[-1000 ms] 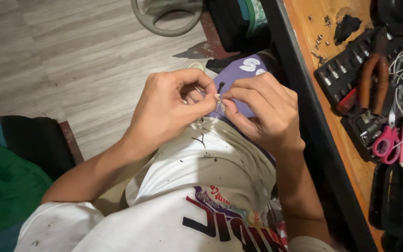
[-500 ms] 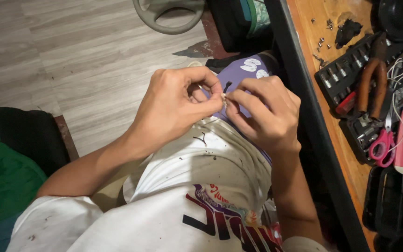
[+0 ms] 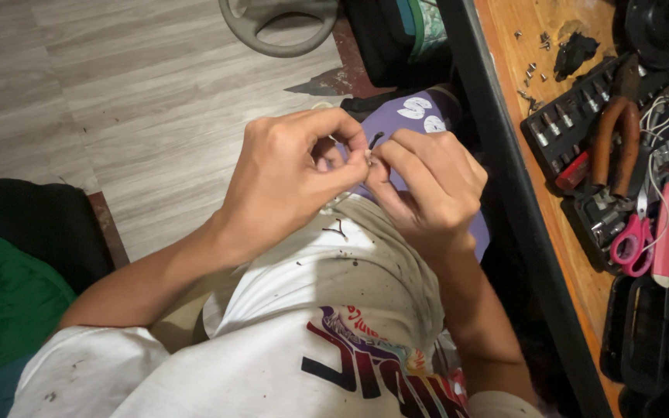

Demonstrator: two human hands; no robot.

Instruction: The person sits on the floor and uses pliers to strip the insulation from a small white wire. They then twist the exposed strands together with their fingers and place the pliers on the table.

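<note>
We pinch a tiny metal piece [image 3: 368, 156] between the fingertips of our left hand [image 3: 288, 178] and right hand [image 3: 427, 186], both closed on it above our lap (a thin dark wire end sticks up from the pinch). It could slip — so small, it might vanish onto the wooden floor [image 3: 118, 93]. Outward on the workbench [image 3: 520, 46]: one socket set [image 3: 582, 124], one pair of orange-handled pliers [image 3: 613, 143], one pair of pink scissors [image 3: 635, 240], several loose screws.

Wooden workbench [image 3: 563, 209] (orange-brown) carries socket set [image 3: 582, 124], pliers [image 3: 612, 143], pink scissors [image 3: 635, 241]
</note>
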